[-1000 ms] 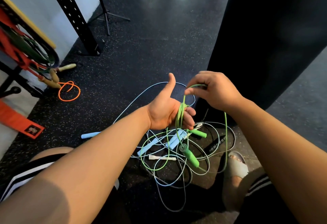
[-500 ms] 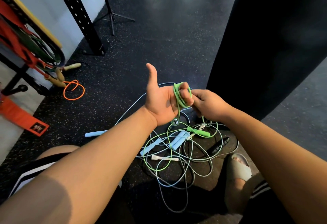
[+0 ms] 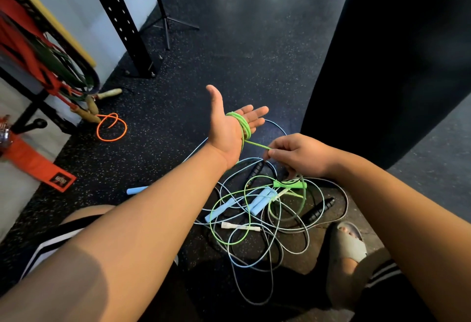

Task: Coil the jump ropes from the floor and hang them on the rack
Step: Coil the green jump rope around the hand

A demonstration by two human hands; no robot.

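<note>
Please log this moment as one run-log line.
left hand: open, green rope coiled round palm | right hand: pinching rope | pile: floor

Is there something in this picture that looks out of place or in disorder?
Yes. Several jump ropes lie tangled in one heap on the floor, green, blue and black cords crossing each other. An orange rope lies apart near the rack. The left hand has green cord wound around it, and the right hand pinches that cord.
</note>
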